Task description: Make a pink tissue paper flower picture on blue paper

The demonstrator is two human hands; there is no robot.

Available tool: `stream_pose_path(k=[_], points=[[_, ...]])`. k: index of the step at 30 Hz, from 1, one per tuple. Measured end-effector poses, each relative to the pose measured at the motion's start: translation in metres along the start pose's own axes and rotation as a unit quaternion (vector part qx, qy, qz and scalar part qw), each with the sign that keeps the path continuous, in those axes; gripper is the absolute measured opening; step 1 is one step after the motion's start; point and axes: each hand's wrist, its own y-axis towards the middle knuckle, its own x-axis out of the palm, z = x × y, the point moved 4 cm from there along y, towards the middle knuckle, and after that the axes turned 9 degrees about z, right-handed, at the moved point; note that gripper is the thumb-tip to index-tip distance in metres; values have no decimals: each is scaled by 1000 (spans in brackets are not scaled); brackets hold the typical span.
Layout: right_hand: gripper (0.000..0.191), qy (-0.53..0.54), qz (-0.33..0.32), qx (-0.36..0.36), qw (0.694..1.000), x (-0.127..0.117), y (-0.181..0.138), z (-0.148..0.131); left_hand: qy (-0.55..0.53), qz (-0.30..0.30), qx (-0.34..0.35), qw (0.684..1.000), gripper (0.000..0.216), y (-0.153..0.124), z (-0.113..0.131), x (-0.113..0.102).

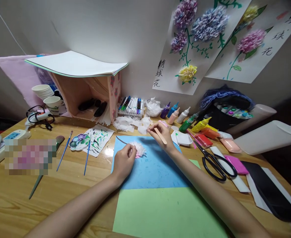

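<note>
My left hand [124, 161] rests on the blue paper sheet [155, 168], fingers curled and pinching a small white-and-pink tissue flower [139, 149] that lies on the sheet. My right hand [161, 135] hovers at the sheet's far edge, fingers closed on a flat wooden stick [160, 135] that points down to the right. A thin dark painted line [122, 140] runs across the sheet near the flower. A green paper sheet [165, 211] lies under the blue one, nearer to me.
Black scissors [216, 161] lie right of the blue sheet. Paint bottles [185, 117], a marker set [132, 105] and tissue scraps [129, 124] line the wall. Two brushes [64, 149] and a paint-stained palette [79, 140] lie left. Paper cups [46, 94] and a power strip [14, 135] sit far left.
</note>
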Motion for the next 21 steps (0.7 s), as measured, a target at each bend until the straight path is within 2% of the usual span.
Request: stream_pose_path(k=[4,7,10,15,17,21], points=[[22,56,-53,81,994,-18,-27,-5,-36,-47,1,998,33,0,3,2],[21,55,-82,103,990,-23,-49,-8,-62,-103,33,992,32,-2,7,7],[20,33,-88,107,990,-25,-63,-8,-69,-129,69,987,27,-5,9,9],[21,9,-22,105,994,-35,-61,5,-55,-165,106,979,24,-8,13,11],[21,-14,15,100,995,-43,-56,14,-50,-205,132,968,25,-11,15,12],[19,-130,72,59,987,-58,-48,23,-47,-306,194,931,26,-19,19,17]])
